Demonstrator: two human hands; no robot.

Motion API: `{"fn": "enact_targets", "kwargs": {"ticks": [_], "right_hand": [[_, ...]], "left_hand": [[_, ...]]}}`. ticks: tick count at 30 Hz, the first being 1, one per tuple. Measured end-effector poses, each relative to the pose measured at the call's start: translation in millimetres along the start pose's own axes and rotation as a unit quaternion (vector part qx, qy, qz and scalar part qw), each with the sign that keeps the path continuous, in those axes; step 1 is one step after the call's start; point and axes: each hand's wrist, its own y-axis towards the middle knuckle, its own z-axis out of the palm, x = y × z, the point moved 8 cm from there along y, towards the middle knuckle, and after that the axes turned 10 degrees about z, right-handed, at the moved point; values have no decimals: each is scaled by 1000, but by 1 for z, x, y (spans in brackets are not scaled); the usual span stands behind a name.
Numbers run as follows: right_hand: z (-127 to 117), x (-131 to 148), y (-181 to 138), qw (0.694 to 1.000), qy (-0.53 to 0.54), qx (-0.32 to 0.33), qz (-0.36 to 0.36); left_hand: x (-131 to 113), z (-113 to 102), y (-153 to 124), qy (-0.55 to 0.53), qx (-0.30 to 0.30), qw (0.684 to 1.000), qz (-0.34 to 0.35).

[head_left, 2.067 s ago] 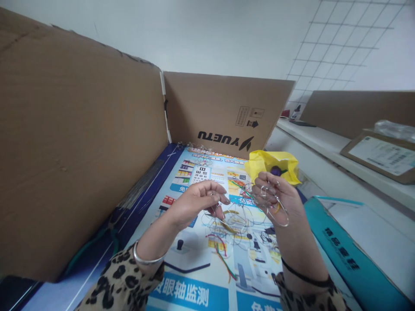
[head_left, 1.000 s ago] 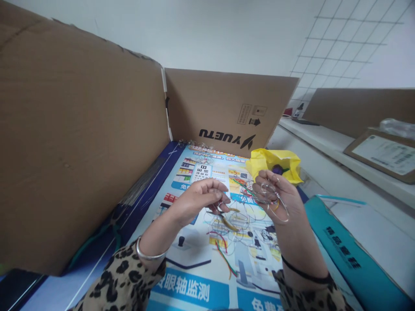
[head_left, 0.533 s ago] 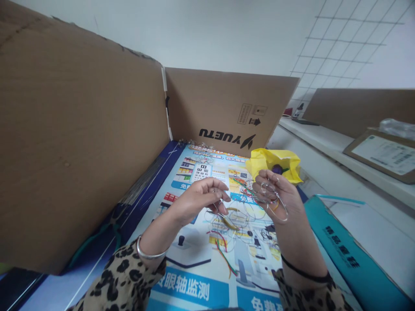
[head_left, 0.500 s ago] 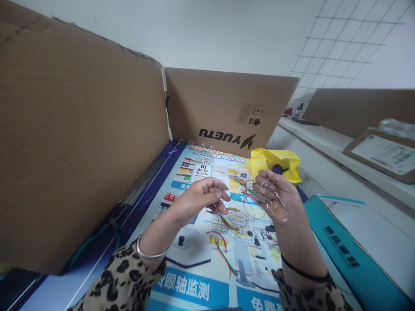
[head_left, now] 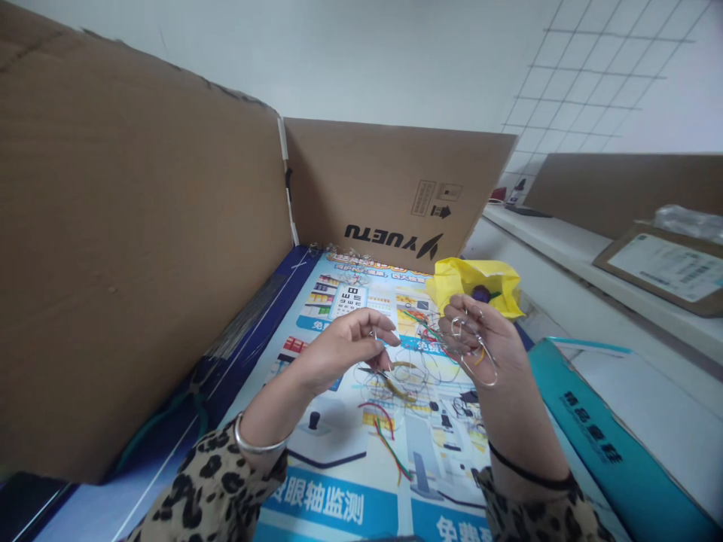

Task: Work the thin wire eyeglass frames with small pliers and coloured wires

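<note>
My right hand [head_left: 486,339] is closed around a bent silver wire [head_left: 486,369], whose loops stick out over the palm. To its left, my left hand [head_left: 350,350] is curled with thumb and fingers close together. A thin silvery bit shows at its fingers, too small to make out. Below and between the hands lies a loose tangle of thin wires [head_left: 421,376] with a curved yellowish piece [head_left: 402,393] among them. Red and green strands [head_left: 392,452] lie nearer to me on the printed sheet [head_left: 333,433].
Cardboard walls [head_left: 384,181] stand at the back and left. A yellow bag [head_left: 508,282] with a dark purple thing inside sits behind my right hand. Teal-handled pliers [head_left: 197,406] lie at the left, by grey strands [head_left: 242,316]. A teal box [head_left: 599,429] stands at the right.
Both hands keep nearly the same place and grip. The whole view has shifted very slightly to the left.
</note>
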Motion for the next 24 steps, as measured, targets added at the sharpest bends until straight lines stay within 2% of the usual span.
{"fn": "enact_targets", "kwargs": {"ticks": [16,24], "right_hand": [[-1,3,0,1000,-14,-1,-13],[0,2,0,1000,11,-10,0]], "left_hand": [[2,0,-1,-28,17,999,12],[5,-4,1,-23,0,1000,6]]}}
